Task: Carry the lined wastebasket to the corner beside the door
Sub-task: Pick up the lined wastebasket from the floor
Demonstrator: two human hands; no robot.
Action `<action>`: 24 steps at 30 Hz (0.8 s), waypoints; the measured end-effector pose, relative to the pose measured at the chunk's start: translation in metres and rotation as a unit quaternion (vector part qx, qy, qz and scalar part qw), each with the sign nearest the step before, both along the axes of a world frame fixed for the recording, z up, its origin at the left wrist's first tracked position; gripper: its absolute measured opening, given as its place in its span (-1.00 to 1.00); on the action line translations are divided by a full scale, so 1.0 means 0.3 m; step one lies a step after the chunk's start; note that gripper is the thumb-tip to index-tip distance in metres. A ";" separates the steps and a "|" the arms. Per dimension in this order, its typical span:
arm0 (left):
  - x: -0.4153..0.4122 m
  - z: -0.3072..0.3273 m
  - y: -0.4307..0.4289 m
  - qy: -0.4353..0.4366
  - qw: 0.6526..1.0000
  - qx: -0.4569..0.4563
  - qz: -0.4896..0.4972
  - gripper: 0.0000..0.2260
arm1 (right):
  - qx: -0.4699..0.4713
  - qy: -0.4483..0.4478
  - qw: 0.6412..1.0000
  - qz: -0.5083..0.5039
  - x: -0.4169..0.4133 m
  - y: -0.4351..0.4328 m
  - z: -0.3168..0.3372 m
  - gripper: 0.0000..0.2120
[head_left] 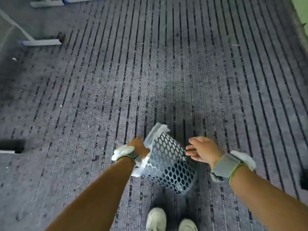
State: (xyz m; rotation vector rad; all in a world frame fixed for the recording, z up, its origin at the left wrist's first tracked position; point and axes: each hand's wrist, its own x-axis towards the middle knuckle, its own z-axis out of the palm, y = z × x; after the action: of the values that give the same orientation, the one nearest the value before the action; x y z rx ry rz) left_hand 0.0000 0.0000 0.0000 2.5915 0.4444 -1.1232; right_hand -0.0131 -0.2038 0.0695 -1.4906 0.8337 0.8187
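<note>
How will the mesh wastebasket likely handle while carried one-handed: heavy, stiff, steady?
Probably light: the left hand alone holds the wastebasket at its rim, tilted above the carpet. Its perforated walls look rigid. The thin liner is loose and may slip. The right hand hovers open nearby.

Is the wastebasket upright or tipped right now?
Tipped. The wastebasket leans with its lined rim away from the person, held at the rim by the left hand, above the carpet.

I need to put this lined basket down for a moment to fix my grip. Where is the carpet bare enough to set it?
The striped carpet lies bare straight ahead of the wastebasket, up to the green wall at far right. Furniture feet crowd the far left. Beneath the basket, the shoes take the room.
</note>
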 end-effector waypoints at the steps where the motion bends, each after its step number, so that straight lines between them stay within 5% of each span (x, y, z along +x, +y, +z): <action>1: 0.006 -0.054 -0.012 0.019 1.000 -0.001 -0.005 -0.43 | -0.009 -0.009 1.000 0.003 0.012 0.003 -0.052 -0.64; 5: 0.041 -0.166 -0.039 0.027 0.999 0.015 -0.009 -0.56 | -0.040 0.008 0.999 0.010 0.056 -0.014 -0.179 -0.63; 11: 0.079 -0.053 -0.116 -0.033 0.998 -0.046 -0.020 -0.72 | -0.039 0.021 0.999 -0.008 0.107 -0.016 -0.119 -0.63; 16: 0.170 0.293 -0.228 -0.112 0.983 -0.113 -0.088 -0.79 | -0.022 0.033 0.999 -0.022 0.241 -0.002 0.148 -0.51; 21: 0.280 0.743 -0.323 -0.184 0.963 -0.068 -0.185 -0.71 | -0.057 -0.013 0.997 -0.045 0.392 0.013 0.516 -0.36; 24: 0.332 0.998 -0.328 -0.206 0.953 -0.077 -0.209 -0.71 | -0.088 -0.046 0.994 -0.054 0.457 -0.005 0.750 -0.66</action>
State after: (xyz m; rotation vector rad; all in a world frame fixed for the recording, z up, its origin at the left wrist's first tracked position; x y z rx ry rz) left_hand 0.0997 -0.0985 0.2994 2.7428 -0.2875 -0.6512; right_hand 0.1240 -0.2054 0.2946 -1.6098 0.9274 0.6049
